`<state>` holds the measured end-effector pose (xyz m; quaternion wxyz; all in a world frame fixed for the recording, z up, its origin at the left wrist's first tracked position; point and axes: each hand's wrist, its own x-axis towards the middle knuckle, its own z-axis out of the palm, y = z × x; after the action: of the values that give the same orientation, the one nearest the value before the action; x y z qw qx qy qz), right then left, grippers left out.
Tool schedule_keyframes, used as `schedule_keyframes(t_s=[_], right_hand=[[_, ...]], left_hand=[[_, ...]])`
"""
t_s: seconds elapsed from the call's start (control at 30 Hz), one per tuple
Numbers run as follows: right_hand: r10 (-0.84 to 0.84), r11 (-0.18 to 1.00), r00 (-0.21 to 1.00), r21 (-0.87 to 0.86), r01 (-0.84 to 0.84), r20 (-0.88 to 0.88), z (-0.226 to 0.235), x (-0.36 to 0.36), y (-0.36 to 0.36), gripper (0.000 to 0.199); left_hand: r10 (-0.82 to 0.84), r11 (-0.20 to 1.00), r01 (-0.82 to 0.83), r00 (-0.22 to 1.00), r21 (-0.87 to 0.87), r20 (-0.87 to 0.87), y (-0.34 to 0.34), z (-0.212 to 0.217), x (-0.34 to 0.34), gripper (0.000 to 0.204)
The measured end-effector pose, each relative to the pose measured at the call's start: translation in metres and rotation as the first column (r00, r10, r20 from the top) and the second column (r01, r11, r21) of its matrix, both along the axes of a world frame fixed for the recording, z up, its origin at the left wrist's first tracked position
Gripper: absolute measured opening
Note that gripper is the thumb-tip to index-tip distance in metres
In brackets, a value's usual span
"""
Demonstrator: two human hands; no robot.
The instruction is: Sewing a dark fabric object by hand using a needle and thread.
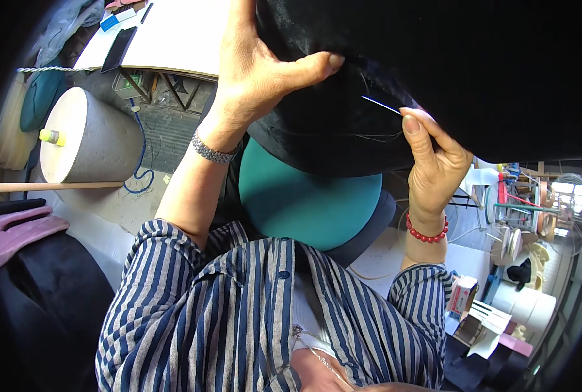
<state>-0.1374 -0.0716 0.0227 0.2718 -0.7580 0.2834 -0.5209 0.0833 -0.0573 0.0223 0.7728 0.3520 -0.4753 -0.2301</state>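
- Black fabric piece [500, 72], the largest thing, spreading beyond and between the hands and reaching far past the right one; the left thumb lies on its surface and the right fingertips are at it
- Table [180, 39] with a pale top, to the left of the left hand and farther back
- Teal rounded cushion [310, 202], nearer the body than either hand, between the two forearms and partly covered by the black fabric piece
- Pale cylinder [101, 140], lying on its side, well to the left of the left wrist
- Left hand [261, 72], thumb stretched well away from the fingers, which run out past the upper edge, so whether they grip anything cannot be told
- Right hand [438, 150], thumb and forefinger pinching a needle
- Metal watch [212, 150], around the left wrist
- Red bead bracelet [427, 230], around the right wrist
- Needle [380, 104], slanting from the right fingertips up toward the left thumb; whether its far end touches the cloth cannot be told
- Fine thread [381, 136], just left of the right hand, against the black
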Motion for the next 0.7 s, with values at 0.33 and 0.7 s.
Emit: schedule_keyframes(t_s=[0.33,0.7], right_hand=[[-0.11,0.99,0.987,-0.074,0.119,0.121,-0.005,0.013,0.005,0.01],[-0.099,0.993,0.979,-0.051,0.109,0.176,-0.007,0.017,0.008,0.01]], left_hand=[[-0.06,0.998,0.061,0.995,0.015,-0.084,0.001,0.002,-0.007,0.112],[-0.039,0.999,0.04,0.997,0.022,-0.064,0.0,-0.003,-0.005,0.114]])
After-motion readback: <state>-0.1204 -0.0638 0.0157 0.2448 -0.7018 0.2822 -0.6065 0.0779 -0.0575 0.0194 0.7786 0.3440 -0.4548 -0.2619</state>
